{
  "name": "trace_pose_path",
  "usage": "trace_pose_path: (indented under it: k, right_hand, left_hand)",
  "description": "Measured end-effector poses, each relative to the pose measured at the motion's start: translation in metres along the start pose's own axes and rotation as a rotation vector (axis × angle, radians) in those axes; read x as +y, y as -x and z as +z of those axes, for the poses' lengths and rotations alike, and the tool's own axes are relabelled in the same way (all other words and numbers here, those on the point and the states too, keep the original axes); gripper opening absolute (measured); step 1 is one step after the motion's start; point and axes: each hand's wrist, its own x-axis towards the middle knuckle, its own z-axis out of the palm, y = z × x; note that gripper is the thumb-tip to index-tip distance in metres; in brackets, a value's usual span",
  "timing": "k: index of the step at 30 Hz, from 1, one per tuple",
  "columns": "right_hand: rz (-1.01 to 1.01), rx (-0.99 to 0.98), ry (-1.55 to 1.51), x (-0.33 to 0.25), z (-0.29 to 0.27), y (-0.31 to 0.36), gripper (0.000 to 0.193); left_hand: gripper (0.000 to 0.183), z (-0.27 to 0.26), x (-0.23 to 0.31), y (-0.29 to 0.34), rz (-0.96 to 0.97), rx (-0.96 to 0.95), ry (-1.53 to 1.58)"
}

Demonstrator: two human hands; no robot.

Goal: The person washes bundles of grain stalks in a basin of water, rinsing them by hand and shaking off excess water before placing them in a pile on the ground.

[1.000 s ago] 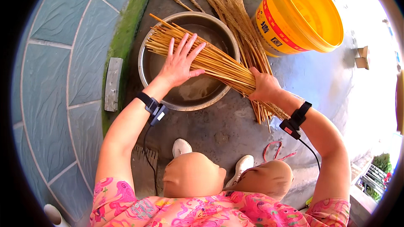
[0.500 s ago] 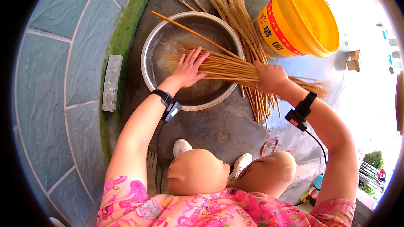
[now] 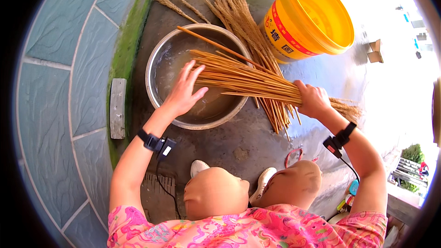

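Note:
My right hand (image 3: 314, 100) is closed round a bundle of long dry straw stalks (image 3: 257, 81), near its feathery end. The bundle slants over the right rim of a round metal basin (image 3: 150, 82), its cut ends fanned out above the cloudy water (image 3: 172, 59). Over the basin, my left hand (image 3: 183, 91) is open with fingers spread, beside those cut ends; whether a fingertip touches them I cannot tell. One thicker stalk (image 3: 206, 40) sticks out farther up, above the far side of the basin.
Another heap of tasselled stalks (image 3: 236, 14) lies on the wet floor behind and under the bundle. At the far right stands a yellow bucket (image 3: 294, 23). Two loose stalks (image 3: 174, 7) lie beyond the basin. A grey block (image 3: 118, 108) sits by the mossy edge at left.
My right hand has drawn the bundle to the right and nearer, lifting its ends from the water. My left hand has come off the stalks, moving left and nearer.

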Motion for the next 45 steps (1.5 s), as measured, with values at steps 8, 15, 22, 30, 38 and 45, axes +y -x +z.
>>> trace_pose_path:
  k: [8, 15, 22, 30, 38, 45]
  right_hand:
    - [0.315, 0.201, -0.181, 0.115, 0.091, 0.144, 0.071]
    - [0.58, 0.119, 0.004, 0.196, 0.18, 0.227, 0.074]
    - [0.753, 0.181, -0.196, 0.223, 0.259, 0.235, 0.073]
    - [0.702, 0.089, -0.357, 0.252, 0.25, 0.209, 0.067]
    - [0.961, -0.278, -0.31, 0.268, 0.277, 0.171, 0.09]
    - [0.149, 0.446, -0.559, 0.153, 0.158, 0.002, 0.05]
  left_hand:
    - [0.058, 0.037, -0.015, 0.028, -0.199, 0.008, 0.122]
    - [0.055, 0.069, -0.028, 0.021, -0.216, -0.012, 0.044]
    - [0.05, 0.075, -0.021, 0.019, -0.202, -0.003, -0.034]
    - [0.048, 0.069, -0.03, 0.028, -0.338, 0.008, -0.031]
    - [0.049, 0.071, -0.02, 0.022, -0.357, -0.025, -0.076]
    - [0.048, 0.065, -0.002, 0.028, -0.341, 0.058, 0.01]
